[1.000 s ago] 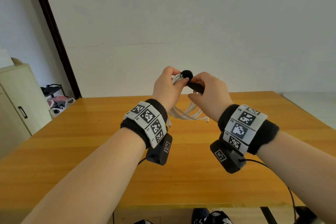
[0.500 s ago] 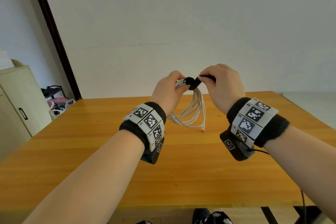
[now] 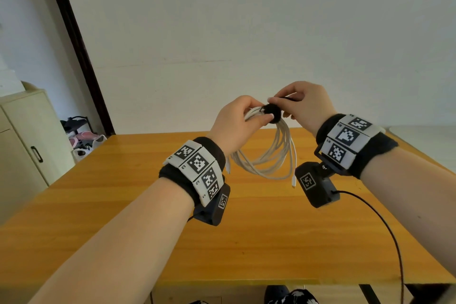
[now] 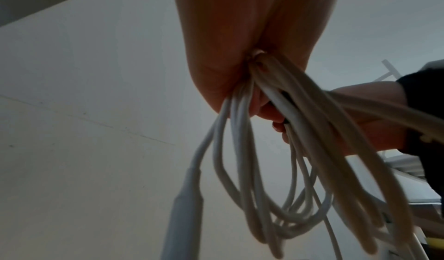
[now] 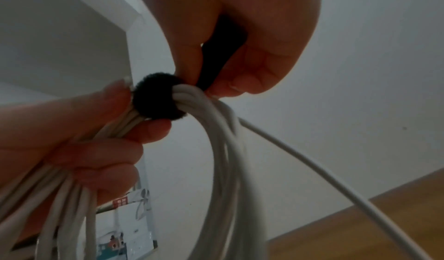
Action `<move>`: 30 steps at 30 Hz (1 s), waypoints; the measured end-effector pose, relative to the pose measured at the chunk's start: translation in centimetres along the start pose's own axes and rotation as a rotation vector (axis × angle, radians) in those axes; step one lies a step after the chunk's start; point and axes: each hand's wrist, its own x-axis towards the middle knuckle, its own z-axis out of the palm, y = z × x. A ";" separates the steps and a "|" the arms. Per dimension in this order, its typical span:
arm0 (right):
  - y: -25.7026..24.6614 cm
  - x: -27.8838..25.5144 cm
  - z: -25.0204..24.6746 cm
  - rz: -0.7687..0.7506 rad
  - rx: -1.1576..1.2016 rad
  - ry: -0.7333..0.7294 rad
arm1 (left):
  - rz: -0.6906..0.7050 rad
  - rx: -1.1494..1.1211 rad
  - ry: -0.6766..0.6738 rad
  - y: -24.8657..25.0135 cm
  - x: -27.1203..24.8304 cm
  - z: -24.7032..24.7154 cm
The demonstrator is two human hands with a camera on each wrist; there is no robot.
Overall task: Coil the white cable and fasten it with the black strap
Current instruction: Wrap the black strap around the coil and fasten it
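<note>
left hand [image 3: 237,126] gripping white cable [image 3: 271,155], right hand [image 3: 306,106] pinching black strap [image 3: 272,112]

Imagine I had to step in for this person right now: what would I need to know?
Left hand: grips the coiled white cable at its top, above the wooden table.
Right hand: pinches the free tail of the black strap.
Done: cable coiled; strap wrapped round the bundle beside the left fingers.
Left: pull the tail snug and press it down so it holds. Whether it grips already, I cannot tell.
</note>
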 end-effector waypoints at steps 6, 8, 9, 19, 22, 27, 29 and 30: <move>0.4 0.3 -0.2 0.109 -0.037 -0.024 | 0.019 -0.055 0.009 -0.2 -0.4 -0.2; 0.6 0.4 -0.2 0.144 -0.102 0.033 | 0.022 -0.070 0.005 -0.3 -0.4 -0.2; 0.6 0.4 -0.1 0.159 -0.143 0.075 | 0.018 -0.079 0.005 -0.3 -0.4 -0.2; -0.2 -0.8 0.3 0.040 -0.027 -0.035 | -0.004 -0.071 0.006 -0.5 0.1 0.3; -0.2 -0.8 0.5 0.063 -0.016 -0.067 | -0.009 -0.040 0.015 -0.6 0.2 0.3; -0.2 -1.0 0.5 0.073 0.047 -0.046 | 0.016 0.030 0.041 -0.9 0.5 0.4; -0.2 -1.0 0.4 0.075 0.067 -0.038 | 0.021 0.023 0.056 -1.0 0.5 0.4; -0.3 -1.1 0.4 0.072 0.069 -0.035 | 0.012 0.008 0.061 -1.1 0.5 0.5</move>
